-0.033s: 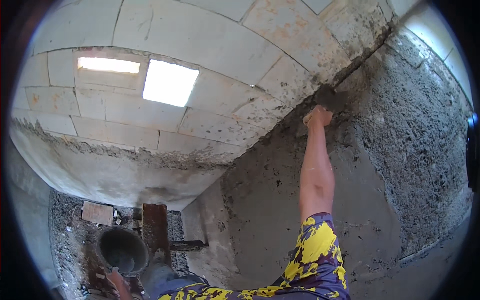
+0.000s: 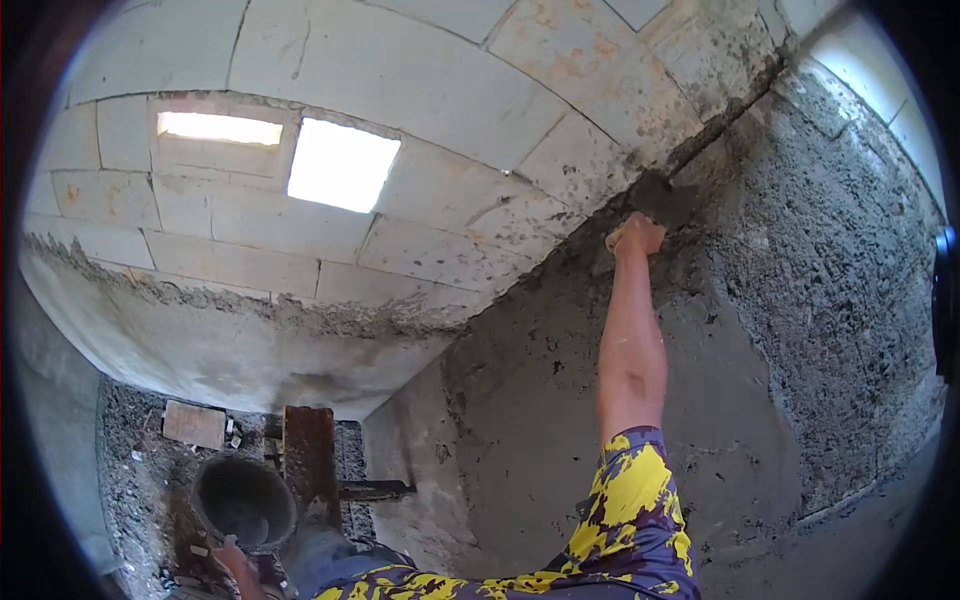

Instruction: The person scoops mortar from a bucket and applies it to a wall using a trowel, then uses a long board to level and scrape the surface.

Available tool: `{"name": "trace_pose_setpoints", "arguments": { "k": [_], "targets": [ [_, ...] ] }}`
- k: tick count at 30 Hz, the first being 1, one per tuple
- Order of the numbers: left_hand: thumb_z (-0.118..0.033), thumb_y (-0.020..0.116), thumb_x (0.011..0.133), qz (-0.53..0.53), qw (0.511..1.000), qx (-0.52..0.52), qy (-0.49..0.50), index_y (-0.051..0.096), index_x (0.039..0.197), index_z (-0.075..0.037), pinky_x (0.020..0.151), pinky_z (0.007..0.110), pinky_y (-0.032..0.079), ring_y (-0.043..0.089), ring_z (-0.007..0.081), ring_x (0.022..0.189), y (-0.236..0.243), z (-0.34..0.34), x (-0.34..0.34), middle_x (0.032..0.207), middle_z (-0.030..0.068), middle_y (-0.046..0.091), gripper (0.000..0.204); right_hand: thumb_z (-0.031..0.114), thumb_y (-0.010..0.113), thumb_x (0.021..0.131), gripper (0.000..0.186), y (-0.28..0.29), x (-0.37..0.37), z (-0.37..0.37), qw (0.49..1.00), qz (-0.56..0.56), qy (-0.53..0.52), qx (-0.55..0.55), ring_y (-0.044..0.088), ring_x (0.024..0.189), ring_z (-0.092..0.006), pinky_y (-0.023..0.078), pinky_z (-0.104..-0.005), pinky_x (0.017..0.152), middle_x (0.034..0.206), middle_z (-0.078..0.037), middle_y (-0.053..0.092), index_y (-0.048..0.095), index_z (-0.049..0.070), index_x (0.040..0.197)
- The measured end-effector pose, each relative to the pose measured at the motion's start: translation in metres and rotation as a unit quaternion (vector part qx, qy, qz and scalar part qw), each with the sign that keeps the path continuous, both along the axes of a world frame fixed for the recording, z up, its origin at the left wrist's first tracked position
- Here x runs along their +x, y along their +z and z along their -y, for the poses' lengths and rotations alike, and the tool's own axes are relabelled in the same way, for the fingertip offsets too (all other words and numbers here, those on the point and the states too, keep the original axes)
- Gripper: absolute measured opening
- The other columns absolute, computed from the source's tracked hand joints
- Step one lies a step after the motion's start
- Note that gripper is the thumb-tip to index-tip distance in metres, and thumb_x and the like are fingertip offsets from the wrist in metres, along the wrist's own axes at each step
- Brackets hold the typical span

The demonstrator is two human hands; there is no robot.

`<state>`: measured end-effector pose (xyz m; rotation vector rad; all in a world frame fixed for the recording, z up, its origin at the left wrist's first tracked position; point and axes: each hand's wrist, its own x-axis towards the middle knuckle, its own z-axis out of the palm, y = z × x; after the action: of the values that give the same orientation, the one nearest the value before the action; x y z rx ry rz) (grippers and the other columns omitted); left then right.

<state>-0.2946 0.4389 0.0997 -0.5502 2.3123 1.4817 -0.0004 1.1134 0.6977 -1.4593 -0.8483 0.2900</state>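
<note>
Stretched out ahead, my right hand (image 2: 637,235) is closed around the handle of a trowel. The trowel's mortar-coated dark blade (image 2: 668,200) lies against the upper part of the wall, close to the corner joint, and blends in with the grey there. Wet mortar (image 2: 540,420) covers the wall below in a smoother grey layer. Low on the left, my left hand (image 2: 233,558) is closed at the near rim of a dark round bucket (image 2: 207,500), with grey material inside. Part of that hand's grip is hidden.
Pale block wall (image 2: 430,90) with a bright square opening (image 2: 343,166) rises on the left. Rough, textured plaster (image 2: 830,260) covers the right wall. Below are a brown plank (image 2: 310,450), a flat pale block (image 2: 195,425) and rubble around the bucket.
</note>
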Motion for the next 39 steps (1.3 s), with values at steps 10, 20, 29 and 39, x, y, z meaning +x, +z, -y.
{"name": "trace_pose_setpoints", "arguments": {
  "k": [10,20,29,39],
  "targets": [
    [-0.003,0.06,0.062,0.106,0.993,0.031,0.032,0.048,0.118,0.011,0.089,0.038,0.045,0.056,0.0297,0.099,-0.057,0.016,-0.009,0.116,0.0202,0.056,0.059,0.019,0.057,0.081,0.033,-0.076,0.038,-0.025,0.895,0.425,0.061,-0.12,0.061,0.099,-0.0415,0.05,-0.0471,0.083,0.1,-0.031,0.062,0.059,-0.009,0.1],
    [-0.005,0.065,0.064,-0.038,0.992,-0.087,-0.087,0.053,0.112,0.013,0.088,0.037,0.044,0.057,0.0313,0.094,0.006,-0.069,-0.019,0.11,0.0199,0.059,0.053,0.015,0.062,0.075,0.027,0.043,0.042,-0.078,0.981,0.147,0.061,-0.114,0.063,0.069,-0.0245,0.048,-0.0386,0.061,0.083,-0.016,0.065,0.063,-0.009,0.087],
    [-0.004,0.065,0.06,-0.025,0.997,0.078,0.006,0.046,0.115,0.014,0.093,0.037,0.041,0.055,0.0308,0.097,0.028,-0.042,0.007,0.113,0.0228,0.056,0.061,0.008,0.061,0.08,0.018,0.065,0.062,-0.022,0.991,0.069,0.093,-0.064,0.061,0.058,-0.0254,0.047,-0.0416,0.05,0.075,-0.017,0.061,0.059,-0.009,0.086],
    [-0.005,0.064,0.06,0.001,0.994,0.017,-0.112,0.051,0.114,0.01,0.088,0.039,0.043,0.057,0.0308,0.096,0.044,-0.01,0.02,0.11,0.0204,0.059,0.058,0.023,0.053,0.092,0.023,-0.089,0.056,0.202,0.954,0.099,0.272,0.081,0.058,0.067,-0.0177,0.047,-0.0342,0.06,0.074,-0.007,0.059,0.053,0.0,0.096]
  ]
}}
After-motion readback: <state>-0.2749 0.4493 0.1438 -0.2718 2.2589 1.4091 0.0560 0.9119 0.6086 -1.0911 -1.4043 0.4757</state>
